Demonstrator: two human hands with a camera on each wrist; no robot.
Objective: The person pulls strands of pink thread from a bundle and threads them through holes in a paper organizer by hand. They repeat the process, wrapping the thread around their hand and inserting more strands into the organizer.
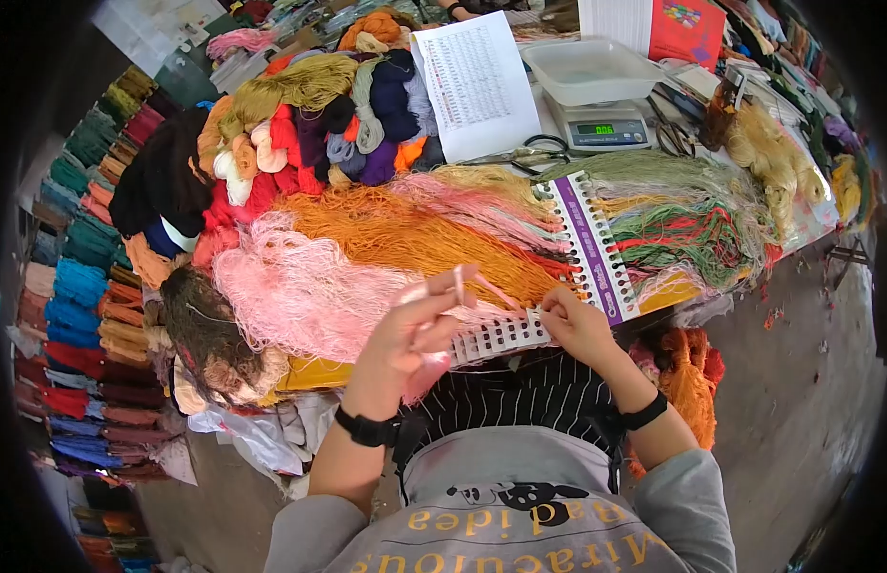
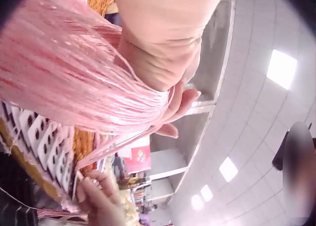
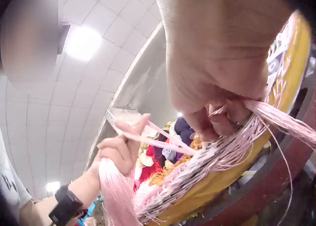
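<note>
Pink thread (image 1: 314, 286) lies in a wide mass over the table, beside orange thread (image 1: 367, 224). My left hand (image 1: 415, 329) is raised over it with a pink strand looped round its fingers; in the left wrist view a thick pink bundle (image 2: 74, 73) runs into that hand (image 2: 163, 63). The strand stretches to a white card with punched holes (image 1: 501, 336) at the table's near edge. At the card's right end my right hand (image 1: 582, 325) pinches the edge where the strand meets it. The right wrist view shows pink thread ends (image 3: 281, 118) coming out under the right hand (image 3: 222, 73).
A purple and white holed card (image 1: 594, 248) holds several thread colours on the right. Behind are a scale (image 1: 596, 129) with a plastic tray (image 1: 591, 72), scissors (image 1: 534, 153), and a printed sheet (image 1: 475, 88). Coloured skeins (image 1: 376, 105) are piled at the back left.
</note>
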